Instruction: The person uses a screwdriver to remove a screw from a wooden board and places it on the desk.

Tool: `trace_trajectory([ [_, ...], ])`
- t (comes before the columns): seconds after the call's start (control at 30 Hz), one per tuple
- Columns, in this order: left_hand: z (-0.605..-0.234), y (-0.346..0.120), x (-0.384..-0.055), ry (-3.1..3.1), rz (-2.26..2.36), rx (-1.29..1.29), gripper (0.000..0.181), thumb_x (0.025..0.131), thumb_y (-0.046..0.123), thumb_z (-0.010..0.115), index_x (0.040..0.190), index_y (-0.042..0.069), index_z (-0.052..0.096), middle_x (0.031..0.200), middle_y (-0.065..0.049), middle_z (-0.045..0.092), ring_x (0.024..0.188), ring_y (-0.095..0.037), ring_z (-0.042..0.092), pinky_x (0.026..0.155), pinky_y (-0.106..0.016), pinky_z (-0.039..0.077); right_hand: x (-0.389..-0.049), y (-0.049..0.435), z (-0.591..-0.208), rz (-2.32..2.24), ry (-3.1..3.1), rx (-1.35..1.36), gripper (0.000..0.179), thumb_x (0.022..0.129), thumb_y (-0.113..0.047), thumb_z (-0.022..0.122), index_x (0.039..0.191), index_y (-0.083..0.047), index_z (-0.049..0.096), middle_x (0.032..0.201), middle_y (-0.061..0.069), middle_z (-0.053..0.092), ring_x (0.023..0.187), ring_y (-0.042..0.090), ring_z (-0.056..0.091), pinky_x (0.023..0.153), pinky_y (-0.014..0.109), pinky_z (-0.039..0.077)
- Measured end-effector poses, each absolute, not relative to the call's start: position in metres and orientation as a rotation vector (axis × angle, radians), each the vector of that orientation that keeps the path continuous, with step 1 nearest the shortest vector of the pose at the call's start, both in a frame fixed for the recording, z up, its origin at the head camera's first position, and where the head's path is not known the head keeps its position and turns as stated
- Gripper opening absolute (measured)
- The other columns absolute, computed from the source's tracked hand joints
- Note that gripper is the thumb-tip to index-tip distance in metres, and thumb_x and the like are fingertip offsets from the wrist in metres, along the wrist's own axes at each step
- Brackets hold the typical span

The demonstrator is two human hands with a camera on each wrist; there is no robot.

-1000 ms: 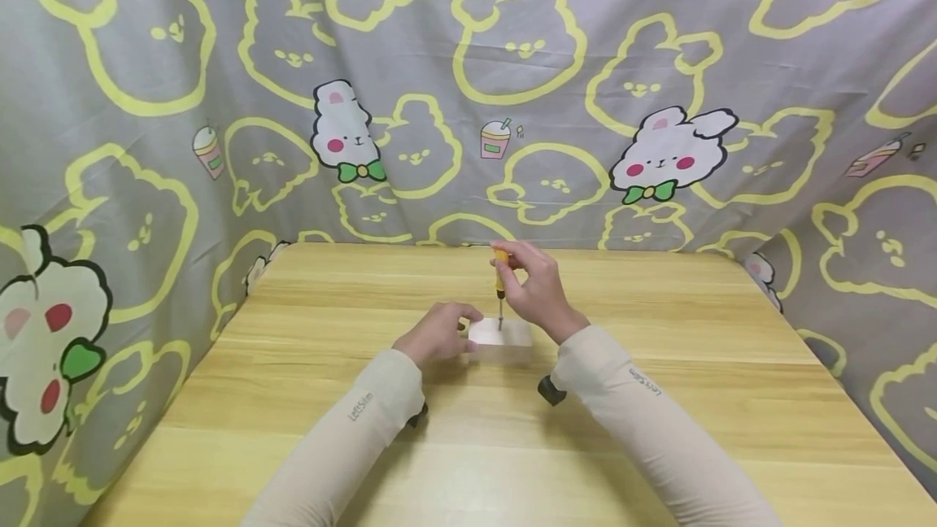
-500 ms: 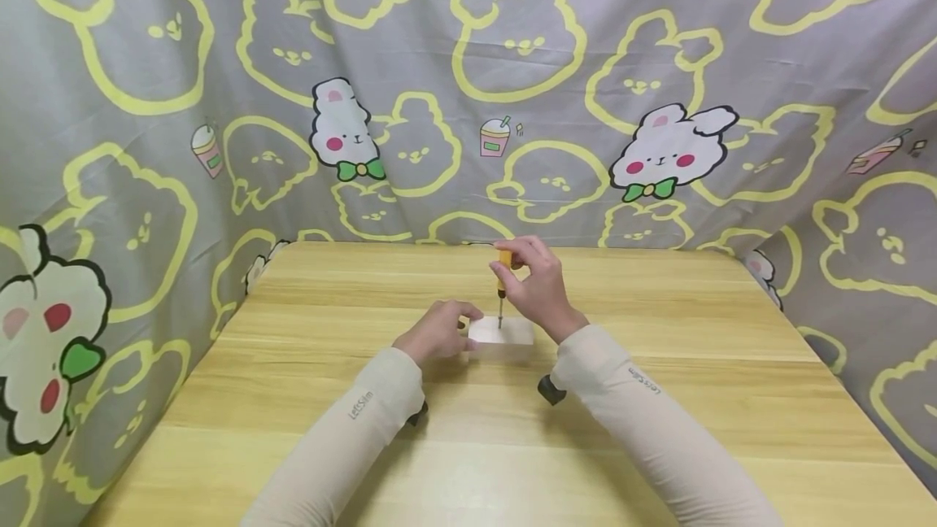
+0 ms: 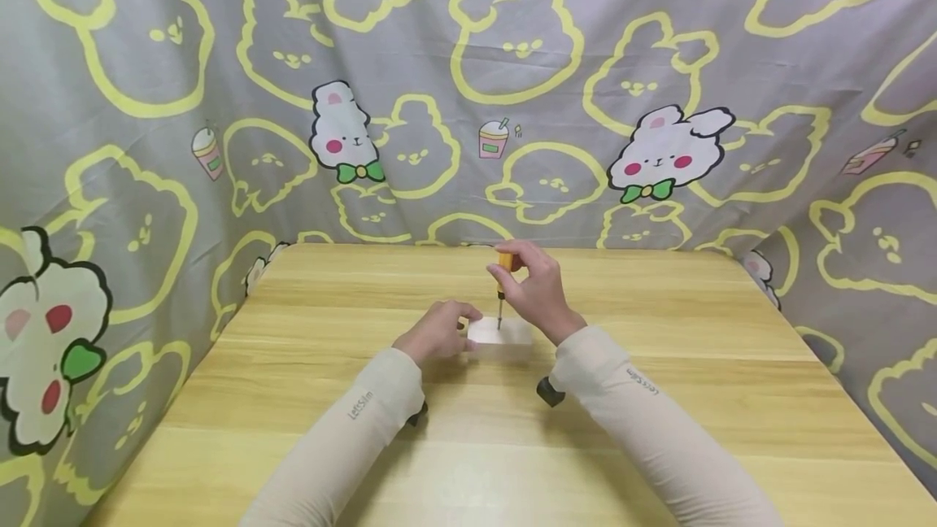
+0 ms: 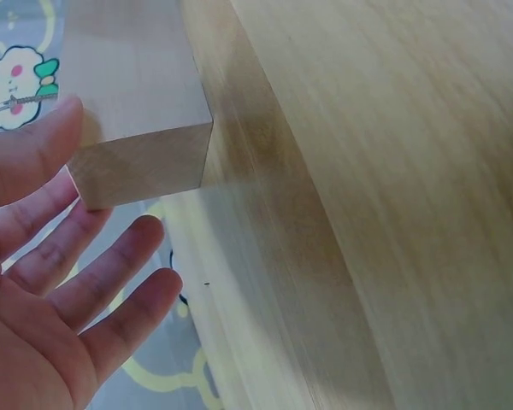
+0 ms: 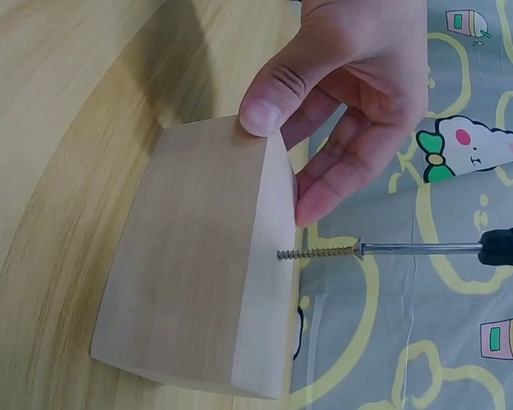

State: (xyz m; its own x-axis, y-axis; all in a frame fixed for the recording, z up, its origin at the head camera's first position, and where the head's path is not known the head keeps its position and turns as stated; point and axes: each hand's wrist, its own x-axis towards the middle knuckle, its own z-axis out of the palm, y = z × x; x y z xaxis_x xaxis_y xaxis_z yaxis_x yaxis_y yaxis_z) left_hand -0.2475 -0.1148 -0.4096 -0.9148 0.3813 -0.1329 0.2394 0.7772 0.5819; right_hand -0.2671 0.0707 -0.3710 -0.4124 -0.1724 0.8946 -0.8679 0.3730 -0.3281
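A pale wooden block stands on the table in front of me. My left hand pinches its left end, thumb on the near side; in the left wrist view the other fingers spread away from the wood. A threaded screw stands upright with its point at the block's top face, most of its thread exposed. My right hand grips the yellow handle of a screwdriver from above. The screwdriver's tip meets the screw head. In the right wrist view only the shaft and dark collar show clearly.
The wood-grain table spreads around both hands. Behind it and at both sides hangs a grey curtain with cartoon prints. A dark wrist device sits under the right cuff, another under the left.
My right fingers and thumb have shifted slightly round the screwdriver handle. The left hand, the block and the upright screw look the same as before.
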Motion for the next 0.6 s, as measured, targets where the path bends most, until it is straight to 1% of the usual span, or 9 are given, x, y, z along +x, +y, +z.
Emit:
trace_trajectory([
  [0.07,-0.4095,-0.1141,-0.2475,2.727,0.844,0.478,0.05,0.082,0.016,0.079,0.128,0.012,0.062,0.134,-0.008,0.057,0.114,-0.03,0.059,0.095,-0.043,0.05,-0.2673,0.0722,-0.3708,1.064,-1.825,0.9,0.028,0.076,0.004,0.08,0.1,0.006,0.066,0.095,0.017,0.065,0.068,0.025,0.061,0.061,0.034,0.055],
  [0.17,-0.4092,-0.1133,-0.2473,2.733,0.839,0.475,0.049,0.082,0.017,0.079,0.128,0.013,0.062,0.134,-0.008,0.058,0.114,-0.029,0.06,0.095,-0.042,0.05,-0.2672,0.0742,-0.3713,1.057,-1.833,0.896,0.026,0.077,0.006,0.078,0.101,0.006,0.067,0.1,0.018,0.064,0.07,0.028,0.062,0.065,0.033,0.057],
  [0.27,-0.4092,-0.113,-0.2477,2.745,0.834,0.479,0.049,0.082,0.017,0.079,0.128,0.013,0.063,0.133,-0.007,0.058,0.113,-0.029,0.06,0.095,-0.042,0.05,-0.2676,0.0745,-0.3716,1.081,-1.827,0.928,0.025,0.079,0.009,0.074,0.103,0.006,0.067,0.103,0.019,0.065,0.078,0.028,0.066,0.071,0.031,0.058],
  [0.33,-0.4095,-0.113,-0.2481,2.751,0.833,0.48,0.049,0.082,0.017,0.08,0.127,0.013,0.063,0.133,-0.007,0.058,0.113,-0.028,0.06,0.095,-0.042,0.05,-0.2676,0.074,-0.3719,1.113,-1.813,0.969,0.025,0.082,0.011,0.069,0.106,0.007,0.065,0.106,0.02,0.066,0.082,0.027,0.068,0.073,0.03,0.059],
  [0.4,-0.4099,-0.113,-0.2485,2.755,0.834,0.484,0.048,0.081,0.016,0.08,0.127,0.012,0.063,0.132,-0.008,0.059,0.112,-0.028,0.061,0.094,-0.041,0.05,-0.2681,0.0732,-0.3734,1.137,-1.798,1.002,0.026,0.084,0.013,0.064,0.11,0.007,0.063,0.107,0.021,0.066,0.082,0.028,0.07,0.071,0.031,0.059],
  [0.47,-0.4104,-0.1131,-0.2487,2.755,0.841,0.494,0.048,0.081,0.016,0.08,0.126,0.012,0.064,0.131,-0.008,0.059,0.111,-0.028,0.061,0.094,-0.041,0.051,-0.2679,0.073,-0.3756,1.155,-1.798,1.009,0.028,0.086,0.013,0.061,0.114,0.007,0.06,0.105,0.02,0.066,0.079,0.028,0.071,0.066,0.032,0.06],
  [0.53,-0.4109,-0.1132,-0.2487,2.753,0.848,0.499,0.048,0.081,0.015,0.08,0.126,0.011,0.064,0.131,-0.008,0.06,0.111,-0.028,0.061,0.094,-0.04,0.051,-0.2673,0.0732,-0.3781,1.157,-1.808,0.996,0.031,0.086,0.012,0.061,0.116,0.004,0.059,0.102,0.018,0.066,0.075,0.028,0.071,0.061,0.033,0.06],
  [0.6,-0.4114,-0.1135,-0.2487,2.753,0.85,0.501,0.048,0.081,0.015,0.08,0.126,0.011,0.064,0.131,-0.008,0.06,0.11,-0.028,0.062,0.094,-0.04,0.051,-0.2666,0.0735,-0.3797,1.146,-1.829,0.974,0.033,0.085,0.009,0.064,0.117,0.003,0.058,0.1,0.017,0.065,0.074,0.028,0.07,0.057,0.033,0.059],
])
